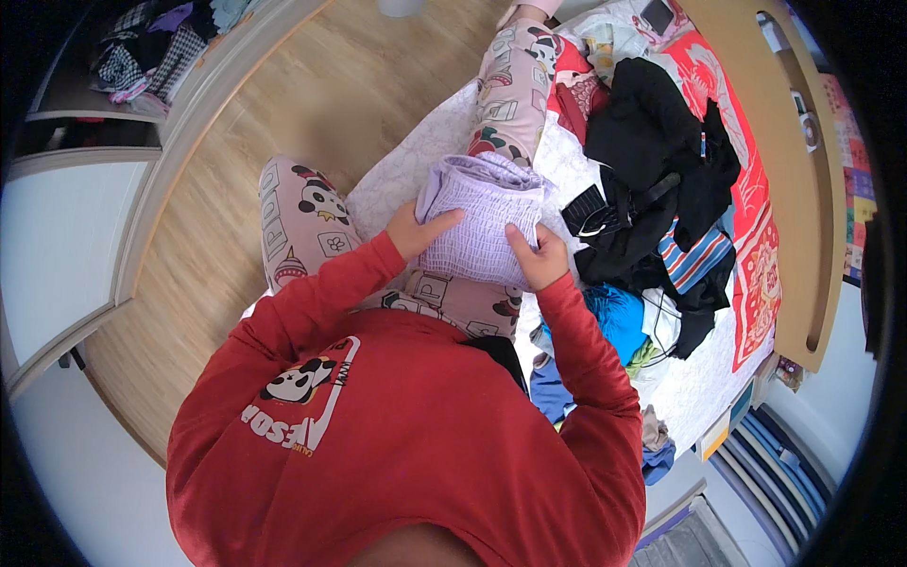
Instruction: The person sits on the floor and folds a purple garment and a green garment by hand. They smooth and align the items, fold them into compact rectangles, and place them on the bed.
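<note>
From the head camera I look down on a folded lilac cloth (pixel 480 222), and I take it as my landmark. It lies on my lap, over the patterned pink trousers (pixel 307 222), between my two hands.

My left hand (pixel 419 230) is pressed against the cloth's left edge, fingers spread flat and reaching onto its ribbed surface; it is open and laid on rather than clenched. My right hand (pixel 537 257) sits at the cloth's lower right corner, fingers curled over the edge with the thumb on top, so it pinches that corner loosely. The cloth's upper end shows rolled, stacked folds and lies clear of both hands.

Both red sleeves (pixel 586 340) run back from the cloth toward my body.

Right of the cloth, on the white quilt (pixel 397 180), a heap of black clothes (pixel 661 151) lies near but apart from it, with a striped piece (pixel 694 255) at its lower edge. Below right of the cloth lies a blue garment (pixel 614 317), just beside my right forearm. Left of the cloth the wooden floor (pixel 312 85) shows.
</note>
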### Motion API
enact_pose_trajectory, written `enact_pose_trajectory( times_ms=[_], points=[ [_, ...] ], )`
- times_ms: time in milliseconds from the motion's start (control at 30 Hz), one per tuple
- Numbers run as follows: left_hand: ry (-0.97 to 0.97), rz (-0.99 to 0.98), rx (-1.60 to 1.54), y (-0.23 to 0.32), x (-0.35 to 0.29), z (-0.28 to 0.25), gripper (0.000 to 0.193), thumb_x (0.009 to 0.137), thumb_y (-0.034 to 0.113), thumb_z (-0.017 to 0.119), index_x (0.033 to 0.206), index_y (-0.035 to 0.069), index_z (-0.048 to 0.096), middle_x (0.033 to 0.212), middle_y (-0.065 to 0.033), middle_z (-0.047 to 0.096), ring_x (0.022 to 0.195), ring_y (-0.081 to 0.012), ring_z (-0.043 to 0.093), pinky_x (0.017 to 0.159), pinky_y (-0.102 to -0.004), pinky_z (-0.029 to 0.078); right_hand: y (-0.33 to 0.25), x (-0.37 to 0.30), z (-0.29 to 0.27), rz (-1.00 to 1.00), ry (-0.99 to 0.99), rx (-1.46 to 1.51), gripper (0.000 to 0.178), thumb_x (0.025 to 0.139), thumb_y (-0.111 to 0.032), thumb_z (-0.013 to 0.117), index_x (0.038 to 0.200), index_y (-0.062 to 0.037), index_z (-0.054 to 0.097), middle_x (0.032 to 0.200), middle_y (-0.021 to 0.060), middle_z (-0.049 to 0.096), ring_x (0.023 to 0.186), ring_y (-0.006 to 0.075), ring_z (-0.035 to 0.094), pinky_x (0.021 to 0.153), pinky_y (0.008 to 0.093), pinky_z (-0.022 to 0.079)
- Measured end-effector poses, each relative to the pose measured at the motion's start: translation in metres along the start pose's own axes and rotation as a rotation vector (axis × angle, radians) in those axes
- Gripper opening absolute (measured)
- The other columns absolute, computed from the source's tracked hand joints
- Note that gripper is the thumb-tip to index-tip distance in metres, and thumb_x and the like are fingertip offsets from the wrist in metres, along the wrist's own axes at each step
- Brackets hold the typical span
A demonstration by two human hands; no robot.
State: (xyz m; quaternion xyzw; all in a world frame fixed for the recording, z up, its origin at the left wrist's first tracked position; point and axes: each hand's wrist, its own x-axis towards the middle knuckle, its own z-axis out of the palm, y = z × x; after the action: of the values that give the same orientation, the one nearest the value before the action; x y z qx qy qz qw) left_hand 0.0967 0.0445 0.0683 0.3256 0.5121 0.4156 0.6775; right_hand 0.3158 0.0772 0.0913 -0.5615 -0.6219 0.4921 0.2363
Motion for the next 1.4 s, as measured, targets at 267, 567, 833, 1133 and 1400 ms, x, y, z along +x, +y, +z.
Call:
enact_pose_trajectory(
  times_ms=[267, 567, 833, 1133, 1400],
  points=[
    [-0.200, -0.608, -0.088, -0.046, 0.058, -0.042, 0.048, 0.075, 0.023, 0.066, 0.114, -0.001, 0.050, 0.106, -0.0100, 0.058, 0.088, -0.0172, 0.058, 0.079, -0.0298, 0.047, 0.047, 0.051, 0.004, -0.043, -0.115, 0.217, 0.083, 0.058, -0.017, 0.073, 0.126, 0.0002, 0.029, 0.120, 0.0117, 0.041, 0.113, 0.0223, 0.040, 0.097, 0.0324, 0.031],
    [-0.206, 0.123, 0.029, 0.051, 0.032, -0.015, 0.049, 0.072, 0.009, 0.066, 0.116, 0.000, 0.047, 0.109, -0.0067, 0.055, 0.099, -0.0174, 0.052, 0.088, -0.0313, 0.040, -0.073, 0.018, -0.025, -0.380, 0.125, -0.145, 0.078, 0.062, -0.013, 0.072, 0.126, 0.0010, 0.029, 0.122, 0.0208, 0.038, 0.115, 0.0301, 0.039, 0.095, 0.0372, 0.032],
    [-0.824, 0.176, 0.386, 0.112, 0.001, 0.011, 0.049, 0.072, 0.011, 0.064, 0.116, -0.001, 0.045, 0.109, -0.0089, 0.053, 0.098, -0.0165, 0.049, 0.088, -0.0286, 0.037, -0.129, -0.011, -0.053, -0.404, -0.419, -0.215, 0.074, 0.060, -0.020, 0.072, 0.123, -0.0011, 0.037, 0.101, 0.0158, 0.057, 0.096, 0.0300, 0.054, 0.085, 0.0350, 0.041],
    [-0.340, 0.236, 0.249, 0.077, 0.030, 0.019, 0.035, 0.080, 0.007, 0.058, 0.112, 0.000, 0.047, 0.105, -0.0061, 0.052, 0.098, -0.0131, 0.050, 0.086, -0.0274, 0.040, 0.014, 0.005, -0.092, 0.277, -0.051, 0.851, 0.035, 0.075, -0.005, 0.062, 0.108, 0.0002, 0.053, 0.096, 0.0071, 0.060, 0.085, 0.0177, 0.059, 0.077, 0.0306, 0.047],
    [-0.368, 0.199, 0.299, 0.039, 0.050, 0.016, 0.029, 0.080, 0.001, 0.053, 0.108, 0.003, 0.047, 0.104, -0.0053, 0.054, 0.092, -0.0124, 0.053, 0.082, -0.0247, 0.042, 0.112, 0.081, -0.081, 0.250, -0.010, 1.248, 0.048, 0.079, -0.006, 0.058, 0.123, -0.0022, 0.040, 0.115, 0.0113, 0.053, 0.101, 0.0270, 0.055, 0.087, 0.0419, 0.044]
  ],
)
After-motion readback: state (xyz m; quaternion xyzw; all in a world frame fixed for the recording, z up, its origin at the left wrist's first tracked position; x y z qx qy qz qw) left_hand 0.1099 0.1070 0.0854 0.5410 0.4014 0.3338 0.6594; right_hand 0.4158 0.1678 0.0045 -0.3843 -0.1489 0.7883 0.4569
